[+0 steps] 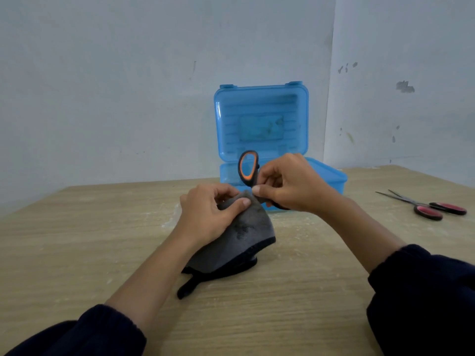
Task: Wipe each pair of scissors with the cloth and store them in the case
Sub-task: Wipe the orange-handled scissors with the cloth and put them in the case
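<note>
Holding the orange-handled scissors point(248, 168) by the handles, the right hand point(290, 183) has its fingers curled around them. The left hand point(209, 214) pinches the grey cloth point(241, 237) around the hidden blades. Behind stands the open blue case point(262, 119); red-handled scissors point(434, 208) lie far right on the table point(77, 240).

Blue case point(262, 119), grey cloth point(241, 240), orange-black scissors point(248, 168), red-black scissors point(434, 209).
</note>
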Demonstrator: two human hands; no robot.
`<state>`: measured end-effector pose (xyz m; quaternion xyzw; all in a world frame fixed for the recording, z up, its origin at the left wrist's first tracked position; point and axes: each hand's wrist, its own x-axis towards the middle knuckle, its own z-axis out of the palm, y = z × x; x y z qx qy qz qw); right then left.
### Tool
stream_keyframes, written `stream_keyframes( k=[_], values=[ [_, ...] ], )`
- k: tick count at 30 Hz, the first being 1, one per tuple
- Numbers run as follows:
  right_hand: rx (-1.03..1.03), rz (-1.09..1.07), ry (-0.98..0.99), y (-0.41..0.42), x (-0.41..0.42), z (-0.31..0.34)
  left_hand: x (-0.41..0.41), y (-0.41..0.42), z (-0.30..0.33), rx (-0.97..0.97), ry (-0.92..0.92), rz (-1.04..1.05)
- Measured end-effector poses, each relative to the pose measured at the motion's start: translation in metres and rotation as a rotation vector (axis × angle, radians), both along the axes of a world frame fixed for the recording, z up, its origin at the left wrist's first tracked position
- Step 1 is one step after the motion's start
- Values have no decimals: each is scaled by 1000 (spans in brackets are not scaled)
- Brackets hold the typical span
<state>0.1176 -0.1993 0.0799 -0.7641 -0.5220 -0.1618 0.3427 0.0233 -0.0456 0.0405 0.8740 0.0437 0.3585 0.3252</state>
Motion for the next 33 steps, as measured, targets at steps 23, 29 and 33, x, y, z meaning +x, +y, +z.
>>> stream_keyframes(
  k=[23, 29, 33],
  values=[
    [-15, -14, 833, -18, 32, -6, -5, 26, -9, 314, -65, 111],
    [8, 371, 977, -22, 38, -17, -4, 36, -11, 15, 1, 62],
    [291, 405, 964, -14, 37, -28, -4, 33, -11, -309, 24, -28]
  ],
)
